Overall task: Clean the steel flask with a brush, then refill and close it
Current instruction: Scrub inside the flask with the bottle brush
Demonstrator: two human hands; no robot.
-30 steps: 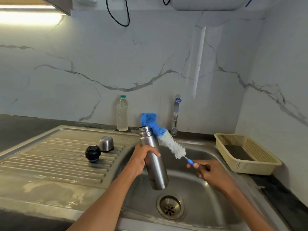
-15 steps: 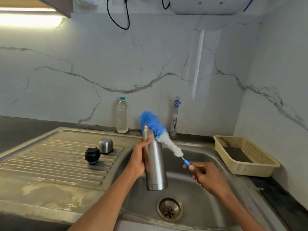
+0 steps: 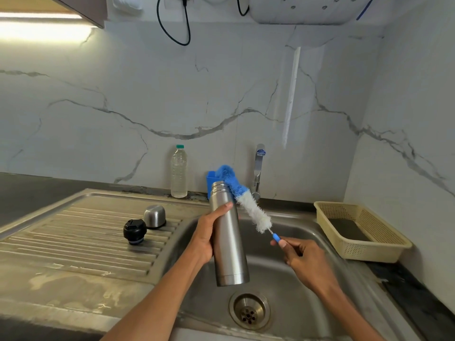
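The left hand [image 3: 209,237] wraps its grip round the middle of the steel flask [image 3: 229,235], holding it over the sink [image 3: 307,303] nearly upright, with the open mouth at the top leaning a little to the left and away. The right hand [image 3: 301,254] pinches the thin blue handle end of the brush [image 3: 246,203] between fingertips and thumb. The brush runs up and to the left from that grip, so its white bristles pass just beside the flask's shoulder and the blue tip sits at or just behind the mouth; whether the tip has entered the opening cannot be told. The coming move likely turns on this: the brush lies slanted across the flask's long axis, not along it, so it would need swinging upright above the mouth. The black stopper [image 3: 135,231] and the steel cup [image 3: 155,216] stand on the draining board [image 3: 73,242], well apart from both hands.
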